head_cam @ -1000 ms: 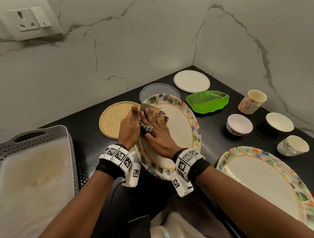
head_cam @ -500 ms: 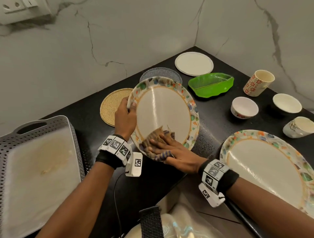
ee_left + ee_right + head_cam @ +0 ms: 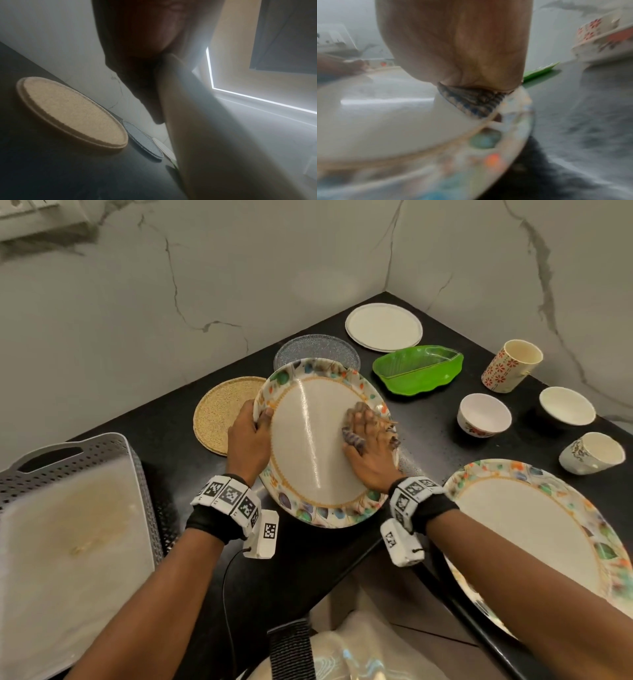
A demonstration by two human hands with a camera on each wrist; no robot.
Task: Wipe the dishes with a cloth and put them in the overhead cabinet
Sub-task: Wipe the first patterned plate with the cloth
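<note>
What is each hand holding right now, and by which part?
The left hand grips the patterned plate by its left rim, thumb on the face. The right hand presses a striped cloth flat against the plate's right side.

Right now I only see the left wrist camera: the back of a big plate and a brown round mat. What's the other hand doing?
Observer: The right hand presses a striped cloth flat on the patterned plate, near its right rim.
Operator: Is the plate lying down?
Observer: No. The left hand grips its left rim and holds it tilted.
Operator: Are there more big plates?
Observer: Yes, a second patterned plate lies on the counter to the right.
</note>
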